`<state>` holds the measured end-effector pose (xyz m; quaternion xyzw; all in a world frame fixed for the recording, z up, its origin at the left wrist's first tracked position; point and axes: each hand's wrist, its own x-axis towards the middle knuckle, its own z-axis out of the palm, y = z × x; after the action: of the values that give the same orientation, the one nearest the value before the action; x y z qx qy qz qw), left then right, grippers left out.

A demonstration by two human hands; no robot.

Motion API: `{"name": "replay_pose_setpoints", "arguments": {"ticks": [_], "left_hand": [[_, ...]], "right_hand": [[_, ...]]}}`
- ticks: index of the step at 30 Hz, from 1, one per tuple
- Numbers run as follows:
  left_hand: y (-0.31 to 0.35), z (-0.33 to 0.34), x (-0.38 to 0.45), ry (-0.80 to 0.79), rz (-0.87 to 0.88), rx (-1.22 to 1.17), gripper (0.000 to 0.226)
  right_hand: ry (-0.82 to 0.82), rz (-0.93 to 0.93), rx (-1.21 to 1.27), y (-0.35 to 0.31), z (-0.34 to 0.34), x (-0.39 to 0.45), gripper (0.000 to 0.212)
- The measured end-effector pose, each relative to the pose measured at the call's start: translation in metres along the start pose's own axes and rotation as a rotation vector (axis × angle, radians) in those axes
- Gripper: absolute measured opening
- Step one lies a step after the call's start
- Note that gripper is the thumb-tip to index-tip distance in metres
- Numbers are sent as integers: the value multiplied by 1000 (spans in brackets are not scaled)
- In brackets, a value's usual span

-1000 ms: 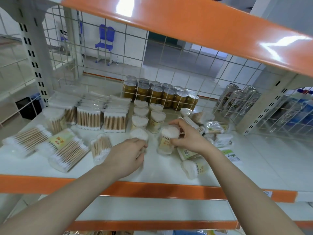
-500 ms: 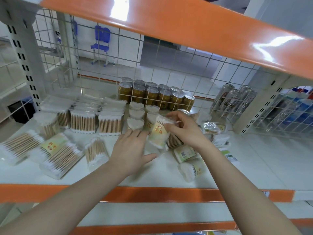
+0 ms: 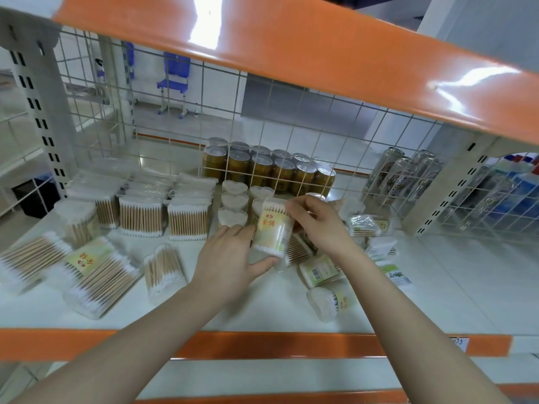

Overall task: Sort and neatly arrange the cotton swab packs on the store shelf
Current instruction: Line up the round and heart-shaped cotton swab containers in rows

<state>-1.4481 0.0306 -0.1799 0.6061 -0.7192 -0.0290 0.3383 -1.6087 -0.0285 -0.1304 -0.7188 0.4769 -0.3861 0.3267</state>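
Swab pack gripped by both hands' fingers; sorted rows beyond the fingertips, loose packs beside them unsorted.

A shop: an orange-edged metal shelf stocked with cotton swab packs, with rows of cans behind its wire grid.

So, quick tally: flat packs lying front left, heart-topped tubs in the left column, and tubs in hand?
Flat packs lying front left: 4
Heart-topped tubs, left column: 3
Labelled tub, held by left hand and right hand: 1
Total: 8
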Motion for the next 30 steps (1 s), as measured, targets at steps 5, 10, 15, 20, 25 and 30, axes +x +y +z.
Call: {"name": "replay_pose_setpoints", "arguments": {"ticks": [5, 10, 15, 20, 25, 30], "left_hand": [[1, -3, 0, -20, -19, -27, 64], [-2, 0, 1, -52, -39, -74, 57], [-4, 6, 2, -40, -26, -56, 44], [-5, 5, 3, -63, -57, -135, 49], [-3, 0, 7, -115, -93, -359, 66], [-4, -1, 10, -88, -101, -404, 58]], "right_hand": [[-17, 9, 39, 3, 0, 0, 11], [3, 10, 54, 4, -3, 2, 10], [-15, -30, 40, 7, -3, 4, 9], [-38, -55, 138, 5, -3, 5, 15], [-72, -74, 214, 1, -3, 6, 18], [-67, -58, 212, 2, -2, 10, 21]]}}
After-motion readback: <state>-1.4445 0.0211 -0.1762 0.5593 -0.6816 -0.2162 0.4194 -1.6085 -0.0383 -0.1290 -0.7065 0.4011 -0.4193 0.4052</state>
